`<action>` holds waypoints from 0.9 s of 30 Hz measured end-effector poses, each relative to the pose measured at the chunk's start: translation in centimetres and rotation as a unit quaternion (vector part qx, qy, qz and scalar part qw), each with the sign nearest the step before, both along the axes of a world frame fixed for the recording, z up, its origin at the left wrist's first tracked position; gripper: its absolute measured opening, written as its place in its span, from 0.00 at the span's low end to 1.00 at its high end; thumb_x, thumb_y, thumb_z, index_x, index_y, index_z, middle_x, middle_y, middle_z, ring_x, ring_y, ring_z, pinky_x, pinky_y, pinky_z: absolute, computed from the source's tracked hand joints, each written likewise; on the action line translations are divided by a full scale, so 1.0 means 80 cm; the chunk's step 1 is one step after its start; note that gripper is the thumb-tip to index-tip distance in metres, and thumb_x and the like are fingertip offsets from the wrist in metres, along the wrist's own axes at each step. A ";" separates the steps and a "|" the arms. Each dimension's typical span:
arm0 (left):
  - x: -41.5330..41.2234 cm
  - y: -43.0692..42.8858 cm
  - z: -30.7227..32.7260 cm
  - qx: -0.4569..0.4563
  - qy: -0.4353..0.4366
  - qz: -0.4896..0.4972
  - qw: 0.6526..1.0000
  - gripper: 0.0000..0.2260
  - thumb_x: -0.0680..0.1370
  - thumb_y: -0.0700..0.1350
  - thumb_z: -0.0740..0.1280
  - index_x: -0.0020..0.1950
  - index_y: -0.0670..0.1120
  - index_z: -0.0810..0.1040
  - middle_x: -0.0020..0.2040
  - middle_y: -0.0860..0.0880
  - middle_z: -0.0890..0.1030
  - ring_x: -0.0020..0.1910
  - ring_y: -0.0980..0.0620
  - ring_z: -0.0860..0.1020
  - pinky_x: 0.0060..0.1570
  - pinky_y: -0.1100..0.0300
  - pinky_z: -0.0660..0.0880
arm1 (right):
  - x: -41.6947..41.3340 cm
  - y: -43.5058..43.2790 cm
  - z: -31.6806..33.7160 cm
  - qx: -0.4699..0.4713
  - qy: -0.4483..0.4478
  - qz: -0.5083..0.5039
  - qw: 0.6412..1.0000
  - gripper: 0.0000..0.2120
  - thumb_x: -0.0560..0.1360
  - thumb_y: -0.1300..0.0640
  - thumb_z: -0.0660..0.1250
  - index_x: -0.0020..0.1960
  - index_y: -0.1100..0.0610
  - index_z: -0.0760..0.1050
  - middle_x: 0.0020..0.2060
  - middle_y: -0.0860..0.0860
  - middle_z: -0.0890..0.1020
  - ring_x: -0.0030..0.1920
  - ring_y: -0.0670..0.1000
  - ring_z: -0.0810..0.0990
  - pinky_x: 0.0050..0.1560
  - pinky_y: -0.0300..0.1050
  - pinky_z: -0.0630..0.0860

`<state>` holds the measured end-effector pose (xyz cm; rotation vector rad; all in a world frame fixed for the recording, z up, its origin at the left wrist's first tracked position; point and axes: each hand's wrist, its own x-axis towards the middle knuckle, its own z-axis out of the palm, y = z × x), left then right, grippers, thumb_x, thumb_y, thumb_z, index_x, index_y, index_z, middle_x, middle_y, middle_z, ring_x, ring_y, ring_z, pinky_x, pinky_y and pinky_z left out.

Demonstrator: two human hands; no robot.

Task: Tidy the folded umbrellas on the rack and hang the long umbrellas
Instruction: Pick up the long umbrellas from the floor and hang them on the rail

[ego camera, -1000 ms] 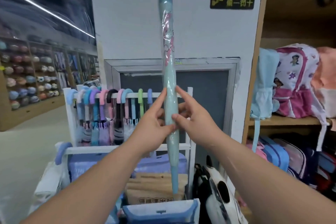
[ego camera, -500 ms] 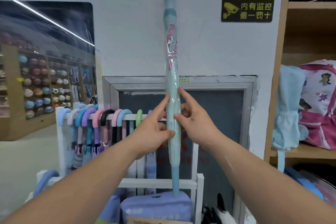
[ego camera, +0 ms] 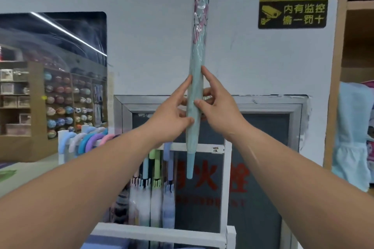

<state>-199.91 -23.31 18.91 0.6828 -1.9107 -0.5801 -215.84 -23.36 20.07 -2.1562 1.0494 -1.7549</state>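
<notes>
The long pale-teal plastic-wrapped umbrella (ego camera: 197,56) is pinched upright by left hand (ego camera: 172,113) and right hand (ego camera: 220,111), tip before the white rack rail (ego camera: 206,147); it should be lowered straight, handle hooked there.

Head-worn camera faces forward, close before the wall (ego camera: 151,46).

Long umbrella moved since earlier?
Yes, up. Tip of the long umbrella was below the lower rail of the white rack; now it hangs just under the top rail.
</notes>
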 end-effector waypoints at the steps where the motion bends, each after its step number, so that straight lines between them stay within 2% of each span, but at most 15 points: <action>1: 0.001 -0.005 0.009 -0.011 0.001 0.007 1.000 0.46 0.77 0.30 0.67 0.76 0.74 0.53 0.61 0.50 0.77 0.45 0.49 0.85 0.50 0.48 0.83 | 0.003 -0.002 0.009 -0.007 -0.003 -0.008 1.000 0.38 0.79 0.64 0.66 0.75 0.29 0.57 0.51 0.52 0.79 0.46 0.53 0.85 0.49 0.52 0.84; 4: 0.006 -0.016 0.037 -0.036 0.004 0.014 0.999 0.46 0.77 0.30 0.67 0.76 0.74 0.53 0.59 0.49 0.78 0.44 0.47 0.85 0.49 0.46 0.83 | 0.013 -0.006 0.040 -0.024 0.003 -0.037 0.999 0.38 0.79 0.64 0.66 0.76 0.31 0.57 0.52 0.51 0.79 0.44 0.50 0.85 0.48 0.49 0.84; 11: 0.007 -0.048 0.088 -0.065 0.028 0.000 0.997 0.46 0.76 0.30 0.65 0.76 0.74 0.53 0.57 0.48 0.77 0.45 0.46 0.86 0.48 0.46 0.84 | 0.022 -0.033 0.098 -0.051 0.005 -0.069 0.996 0.38 0.79 0.64 0.66 0.75 0.29 0.58 0.51 0.49 0.79 0.44 0.51 0.85 0.50 0.51 0.84; 17: -0.003 -0.082 0.067 -0.058 0.053 -0.005 0.997 0.46 0.76 0.30 0.65 0.76 0.74 0.53 0.57 0.46 0.77 0.44 0.49 0.86 0.48 0.48 0.84 | 0.017 -0.059 0.081 -0.046 0.019 -0.083 0.995 0.38 0.79 0.64 0.66 0.74 0.28 0.57 0.51 0.49 0.80 0.43 0.52 0.85 0.50 0.51 0.84; 23: -0.011 -0.111 0.043 -0.059 0.093 0.007 0.994 0.41 0.78 0.31 0.67 0.76 0.71 0.58 0.57 0.49 0.79 0.44 0.49 0.85 0.48 0.49 0.84 | 0.015 -0.077 0.056 -0.047 -0.005 -0.089 0.995 0.34 0.81 0.60 0.64 0.76 0.31 0.55 0.50 0.48 0.80 0.41 0.46 0.82 0.52 0.45 0.82; 27: -0.010 -0.115 0.041 -0.052 0.089 0.009 0.995 0.42 0.78 0.31 0.67 0.76 0.71 0.58 0.56 0.48 0.79 0.43 0.51 0.85 0.48 0.50 0.84 | 0.015 -0.084 0.056 -0.040 0.011 -0.082 0.996 0.36 0.81 0.61 0.64 0.76 0.30 0.55 0.50 0.50 0.79 0.42 0.50 0.83 0.52 0.48 0.83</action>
